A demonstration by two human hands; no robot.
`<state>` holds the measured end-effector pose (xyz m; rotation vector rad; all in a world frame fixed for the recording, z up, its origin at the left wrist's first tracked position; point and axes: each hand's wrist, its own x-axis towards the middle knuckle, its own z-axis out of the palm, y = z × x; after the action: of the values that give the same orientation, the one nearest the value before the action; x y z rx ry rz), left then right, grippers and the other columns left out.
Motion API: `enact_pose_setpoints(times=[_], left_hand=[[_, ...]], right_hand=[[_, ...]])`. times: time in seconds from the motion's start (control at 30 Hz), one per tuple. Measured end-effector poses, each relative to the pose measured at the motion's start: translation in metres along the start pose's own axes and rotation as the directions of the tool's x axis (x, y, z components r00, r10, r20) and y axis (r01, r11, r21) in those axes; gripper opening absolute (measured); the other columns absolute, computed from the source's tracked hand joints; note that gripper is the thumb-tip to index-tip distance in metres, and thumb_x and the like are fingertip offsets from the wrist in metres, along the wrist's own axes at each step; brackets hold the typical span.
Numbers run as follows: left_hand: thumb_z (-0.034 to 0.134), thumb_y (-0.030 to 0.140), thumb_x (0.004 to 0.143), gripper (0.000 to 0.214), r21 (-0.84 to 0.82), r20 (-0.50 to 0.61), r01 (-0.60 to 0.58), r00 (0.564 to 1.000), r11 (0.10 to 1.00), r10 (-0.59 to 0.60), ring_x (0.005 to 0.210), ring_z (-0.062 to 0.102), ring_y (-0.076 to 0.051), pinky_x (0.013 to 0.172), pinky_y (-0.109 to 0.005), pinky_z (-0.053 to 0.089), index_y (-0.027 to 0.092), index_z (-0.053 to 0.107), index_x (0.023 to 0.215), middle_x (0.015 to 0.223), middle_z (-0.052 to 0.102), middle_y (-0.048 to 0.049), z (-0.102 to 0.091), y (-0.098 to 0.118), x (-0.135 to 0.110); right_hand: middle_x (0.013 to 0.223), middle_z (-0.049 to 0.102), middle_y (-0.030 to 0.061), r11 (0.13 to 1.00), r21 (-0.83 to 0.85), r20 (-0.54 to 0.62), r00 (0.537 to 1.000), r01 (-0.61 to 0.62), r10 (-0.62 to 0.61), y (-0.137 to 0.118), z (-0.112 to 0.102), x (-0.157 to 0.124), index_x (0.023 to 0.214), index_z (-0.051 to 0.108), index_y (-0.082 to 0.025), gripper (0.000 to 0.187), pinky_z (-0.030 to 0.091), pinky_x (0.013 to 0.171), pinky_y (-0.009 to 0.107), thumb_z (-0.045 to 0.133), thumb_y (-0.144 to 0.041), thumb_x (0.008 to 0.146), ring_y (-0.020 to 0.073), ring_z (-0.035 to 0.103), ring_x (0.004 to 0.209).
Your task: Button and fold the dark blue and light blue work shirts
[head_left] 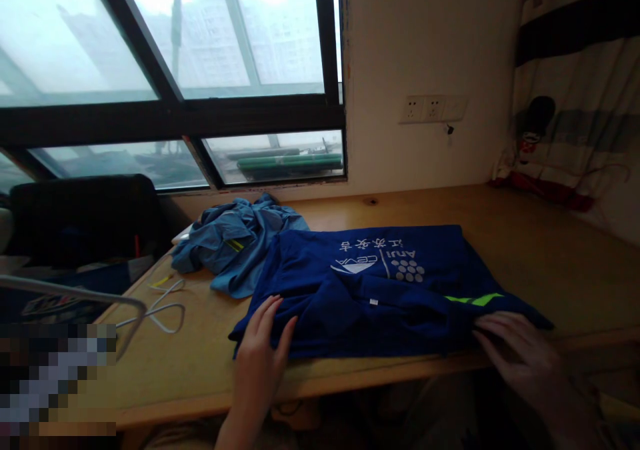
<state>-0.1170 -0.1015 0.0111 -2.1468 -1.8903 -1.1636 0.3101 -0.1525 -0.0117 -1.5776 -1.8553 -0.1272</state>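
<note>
A dark blue work jacket (310, 303) lies on the wooden table (200, 370), its white printed logo and lettering upside down to me and a bright green reflective strip at its right side. Near the jacket's left end, my left hand (260, 347) rests on the cloth with the thumb spread from the fingers; it is open. My right hand (520, 350) is closed at the near right edge, fingertips and thumb pinching the jacket below the green strip. A small white label shows near the jacket's middle.
A crumpled lighter blue garment (240, 237) lies behind the jacket on the left. A white cable (167, 310) is looped on the table's left part. Behind are a window (175, 117) and wall sockets (423, 109). A curtain (575, 123) hangs at the right.
</note>
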Motion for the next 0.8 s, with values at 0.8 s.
enact_pose_setpoints(times=[0.8], left_hand=[[0.038, 0.032, 0.086, 0.02, 0.044, 0.487, 0.201, 0.851, 0.979, -0.197, 0.069, 0.06, -0.02, 0.062, -0.029, 0.042, 0.015, 0.048, 0.086, 0.072, 0.061, -0.0074, 0.053, 0.021, 0.04]], right_hand=[[0.058, 0.055, -0.0008, 0.868, 0.219, 0.655, 0.727, -0.446, 0.208, 0.006, 0.063, 0.091, 0.063, 0.055, -0.015, 0.038, 0.037, 0.051, 0.022, 0.052, -0.052, 0.072, 0.0122, 0.05, 0.057]])
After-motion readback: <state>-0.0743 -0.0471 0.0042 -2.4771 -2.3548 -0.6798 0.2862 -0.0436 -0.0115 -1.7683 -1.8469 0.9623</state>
